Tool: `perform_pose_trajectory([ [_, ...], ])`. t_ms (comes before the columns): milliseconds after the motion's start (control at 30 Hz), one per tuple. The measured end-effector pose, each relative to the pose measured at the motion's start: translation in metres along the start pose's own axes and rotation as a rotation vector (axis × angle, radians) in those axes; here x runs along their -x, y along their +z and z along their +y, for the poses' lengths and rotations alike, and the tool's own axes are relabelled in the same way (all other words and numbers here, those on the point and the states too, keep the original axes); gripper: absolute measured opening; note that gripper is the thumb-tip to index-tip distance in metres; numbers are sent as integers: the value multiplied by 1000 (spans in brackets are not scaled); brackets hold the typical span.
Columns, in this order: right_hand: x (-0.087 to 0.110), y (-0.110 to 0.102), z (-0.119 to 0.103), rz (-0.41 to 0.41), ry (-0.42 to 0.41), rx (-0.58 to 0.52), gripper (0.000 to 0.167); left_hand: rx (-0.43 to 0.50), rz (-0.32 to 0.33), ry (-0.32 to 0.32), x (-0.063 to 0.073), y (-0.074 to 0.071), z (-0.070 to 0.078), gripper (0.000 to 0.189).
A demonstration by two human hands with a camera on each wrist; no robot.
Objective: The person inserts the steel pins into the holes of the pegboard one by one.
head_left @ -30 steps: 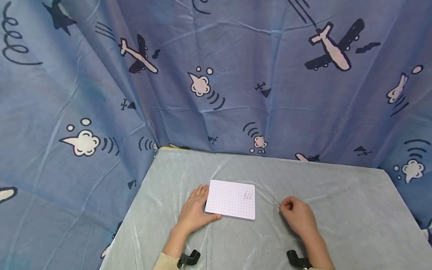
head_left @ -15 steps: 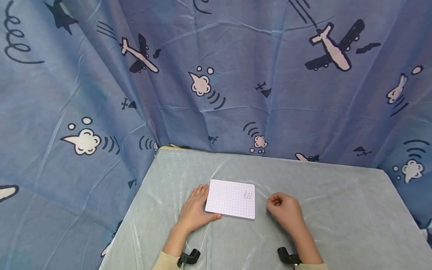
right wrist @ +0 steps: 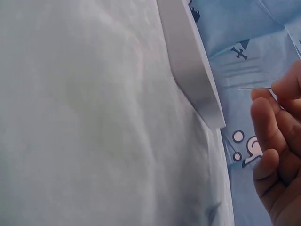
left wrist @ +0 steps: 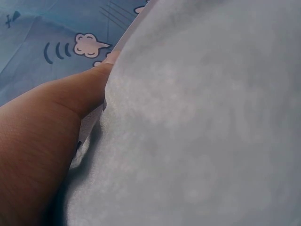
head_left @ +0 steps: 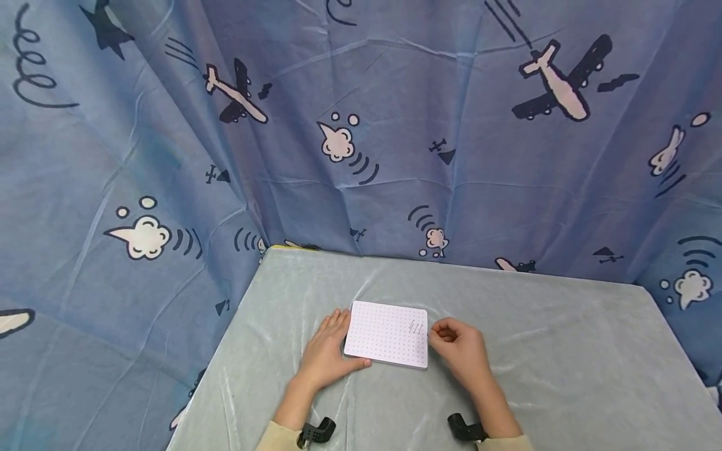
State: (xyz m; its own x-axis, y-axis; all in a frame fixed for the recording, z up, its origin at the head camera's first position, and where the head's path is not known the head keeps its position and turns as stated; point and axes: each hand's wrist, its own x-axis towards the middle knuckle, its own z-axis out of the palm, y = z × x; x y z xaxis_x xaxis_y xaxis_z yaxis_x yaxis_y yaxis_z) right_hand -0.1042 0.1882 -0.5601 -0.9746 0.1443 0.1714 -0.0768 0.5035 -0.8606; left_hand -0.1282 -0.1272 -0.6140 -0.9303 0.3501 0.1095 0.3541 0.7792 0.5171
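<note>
A white rectangular block (head_left: 380, 338) with a grid of small dots on top lies on the cloth-covered table. Several thin dark needle-like strokes (head_left: 415, 327) show near its right end. My left hand (head_left: 326, 354) rests against the block's left side, fingers straight and thumb along the front edge. Beside the right edge is my right hand (head_left: 462, 356), thumb and forefinger pinching a thin needle (right wrist: 255, 88). In the right wrist view the needle points toward the block's white side (right wrist: 190, 61), apart from it. The head view barely shows the needle.
Pale grey-green cloth (head_left: 564, 351) covers the table. A blue curtain (head_left: 383, 125) printed with airplanes and clouds hangs behind it and at the left. Black wrist mounts (head_left: 318, 431) sit on both forearms.
My right hand has moved left with the needle, from the bare cloth up to the block's right edge. The left hand and the block have stayed put.
</note>
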Motion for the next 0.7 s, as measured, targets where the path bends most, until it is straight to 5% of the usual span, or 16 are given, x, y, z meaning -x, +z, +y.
perform_pose_trajectory([
  [300,1,15,-1,-14,-23,-85,4,14,0,2,0,-1,1,122],
  [700,1,29,0,-8,-69,-50,6,9,-14,-2,-1,-2,0,122],
])
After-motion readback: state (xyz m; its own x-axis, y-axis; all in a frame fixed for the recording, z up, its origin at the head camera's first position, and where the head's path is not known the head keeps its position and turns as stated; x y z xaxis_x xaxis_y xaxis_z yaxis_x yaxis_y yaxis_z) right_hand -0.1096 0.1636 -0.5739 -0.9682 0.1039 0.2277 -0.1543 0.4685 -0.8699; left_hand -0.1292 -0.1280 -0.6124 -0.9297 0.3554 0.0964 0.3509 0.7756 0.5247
